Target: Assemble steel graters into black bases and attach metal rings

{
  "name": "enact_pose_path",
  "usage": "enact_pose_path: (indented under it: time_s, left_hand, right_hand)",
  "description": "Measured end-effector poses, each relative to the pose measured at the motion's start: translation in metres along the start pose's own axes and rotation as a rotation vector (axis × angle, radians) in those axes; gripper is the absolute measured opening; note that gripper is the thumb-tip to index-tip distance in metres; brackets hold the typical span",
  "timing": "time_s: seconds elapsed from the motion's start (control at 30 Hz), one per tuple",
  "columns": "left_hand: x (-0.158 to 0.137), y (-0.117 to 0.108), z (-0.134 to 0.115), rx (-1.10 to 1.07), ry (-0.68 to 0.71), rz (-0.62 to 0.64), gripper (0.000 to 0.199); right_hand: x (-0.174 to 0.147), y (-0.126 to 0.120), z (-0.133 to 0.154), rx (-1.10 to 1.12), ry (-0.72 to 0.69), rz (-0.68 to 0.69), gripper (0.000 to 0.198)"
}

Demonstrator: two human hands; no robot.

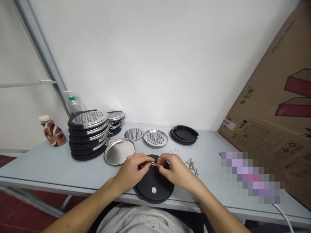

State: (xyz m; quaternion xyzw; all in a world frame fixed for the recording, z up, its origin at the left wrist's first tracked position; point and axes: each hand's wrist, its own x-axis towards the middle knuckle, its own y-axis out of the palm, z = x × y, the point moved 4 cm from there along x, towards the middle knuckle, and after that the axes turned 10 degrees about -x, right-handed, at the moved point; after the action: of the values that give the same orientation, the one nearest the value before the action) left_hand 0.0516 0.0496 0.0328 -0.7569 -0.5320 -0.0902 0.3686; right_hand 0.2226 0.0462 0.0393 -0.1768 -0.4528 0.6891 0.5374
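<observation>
A black round disc (155,187) with a small pale dot lies at the table's front edge, just before me. Over its far edge, my left hand (137,166) and my right hand (171,166) meet with fingertips pinched. Between them shows a thin, shiny metal ring (154,164), partly hidden by the fingers. Loose split rings (176,150) lie beyond my right hand, and a small heap of metal clips (191,165) sits to its right. Left of my left hand rests a shallow round metal dish (120,151).
At the left stands a tall stack of black-rimmed graters (88,136), with a smaller stack (116,119) behind. Perforated discs (155,138) and black round holders (184,135) lie farther back. Two bottles (52,131) stand far left. A large cardboard box (272,106) leans at right.
</observation>
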Motion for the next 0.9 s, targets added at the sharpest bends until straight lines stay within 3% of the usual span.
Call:
enact_pose_path:
  time_s: [0.2, 0.5, 0.73, 0.9]
  left_hand:
    - [0.012, 0.007, 0.016, 0.051, -0.047, -0.089, 0.022]
    - [0.013, 0.011, 0.02, 0.064, -0.016, -0.064, 0.022]
    - [0.015, 0.013, 0.016, 0.037, -0.005, -0.009, 0.022]
    - [0.016, 0.012, 0.022, 0.053, -0.023, -0.074, 0.021]
  right_hand:
    - [0.018, 0.003, -0.009, -0.123, 0.025, -0.059, 0.013]
    - [0.01, 0.015, -0.011, -0.157, 0.081, -0.11, 0.013]
    - [0.013, 0.006, -0.01, -0.062, 0.097, 0.007, 0.015]
    - [0.021, 0.007, -0.018, -0.018, 0.082, -0.084, 0.014]
